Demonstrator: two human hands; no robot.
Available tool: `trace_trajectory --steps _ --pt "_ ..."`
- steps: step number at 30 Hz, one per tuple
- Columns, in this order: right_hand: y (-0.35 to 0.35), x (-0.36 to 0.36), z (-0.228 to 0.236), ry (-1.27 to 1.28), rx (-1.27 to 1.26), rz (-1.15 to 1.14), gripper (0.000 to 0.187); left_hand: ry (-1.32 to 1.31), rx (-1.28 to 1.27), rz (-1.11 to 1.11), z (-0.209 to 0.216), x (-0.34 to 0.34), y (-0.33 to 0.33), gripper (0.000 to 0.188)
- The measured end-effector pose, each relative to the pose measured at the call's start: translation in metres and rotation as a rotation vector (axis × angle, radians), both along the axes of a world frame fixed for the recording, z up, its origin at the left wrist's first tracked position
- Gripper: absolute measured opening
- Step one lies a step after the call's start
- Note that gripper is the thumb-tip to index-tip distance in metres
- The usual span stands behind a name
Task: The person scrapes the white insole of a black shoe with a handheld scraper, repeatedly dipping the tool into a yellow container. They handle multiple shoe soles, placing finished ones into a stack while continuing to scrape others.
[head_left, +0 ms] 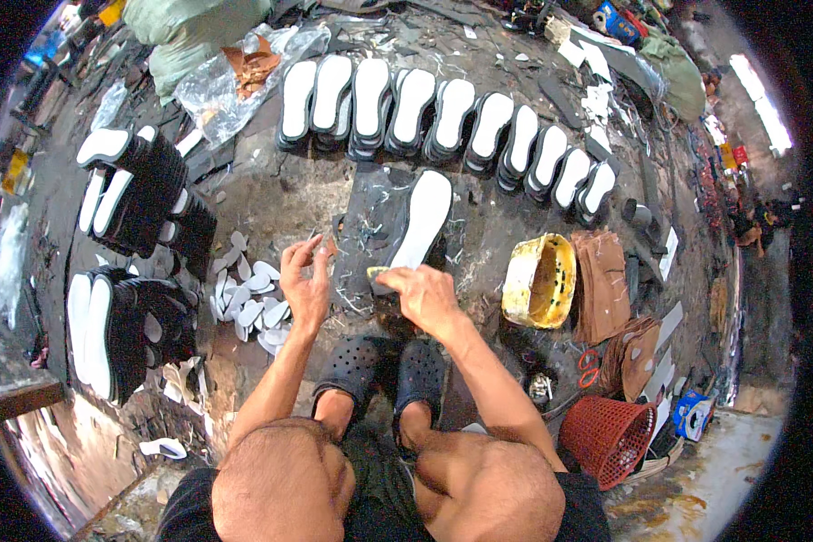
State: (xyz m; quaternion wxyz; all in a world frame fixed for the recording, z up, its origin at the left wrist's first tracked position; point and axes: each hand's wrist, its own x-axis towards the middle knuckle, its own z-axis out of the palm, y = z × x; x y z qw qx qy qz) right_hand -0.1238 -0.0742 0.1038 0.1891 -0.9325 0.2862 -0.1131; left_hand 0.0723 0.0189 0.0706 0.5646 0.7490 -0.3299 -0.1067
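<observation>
We sit low, with our knees apart and our feet in black clogs [350,366]. Between us and a long row of soles [415,98], one white sole [427,212] lies on the floor [321,194]. It leans a little to the right at its far end, with its near end by our right hand [425,294]. The fingers of that hand are bent and closed on a small yellow piece [376,271], right at the near end of the sole. Our left hand [305,282] is to the left of the sole and apart from it. Its thumb and finger are bent toward each other, near a small brown scrap [331,246], but we cannot tell if they hold it.

Just left of our left hand is a pile of little white pads [248,303]. Farther left, we see big stacks of dark and white soles [99,334]. On our right stands a yellow tub [540,282], messy on its rim. Brown sheets [601,285] lie just beside it. Closer to us are red scissors [589,368], and then a red basket [608,440] full of holes, tipped to one side.
</observation>
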Motion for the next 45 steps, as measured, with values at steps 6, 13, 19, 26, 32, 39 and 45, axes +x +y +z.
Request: trace_trajectory --steps 6,13,19,26,32,39,45 --pt "0.019 -0.048 0.065 -0.405 0.35 -0.242 0.035 -0.106 0.014 -0.081 -0.021 -0.006 -0.01 0.032" --pt "-0.023 -0.124 0.097 -0.773 0.157 -0.792 0.032 -0.27 0.397 -0.593 -0.006 -0.067 -0.043 0.116" --pt "-0.027 -0.146 0.066 -0.763 0.144 -0.848 0.033 -0.074 0.259 -0.453 0.005 -0.009 -0.073 0.123" --pt "-0.032 -0.116 0.076 -0.582 0.138 -0.751 0.031 -0.352 0.36 0.032 -0.001 0.179 -0.208 0.122" --pt "-0.039 -0.107 0.072 -0.608 0.237 -0.81 0.028 -0.372 0.603 -0.02 -0.031 0.224 -0.214 0.126" --pt "-0.105 -0.041 0.067 -0.669 0.45 -0.614 0.03 -0.363 -0.015 -0.521 -0.042 0.0 -0.054 0.038" --pt "-0.161 0.03 -0.007 0.017 0.018 -0.48 0.035 -0.464 0.174 -0.656 -0.04 -0.064 -0.012 0.033"
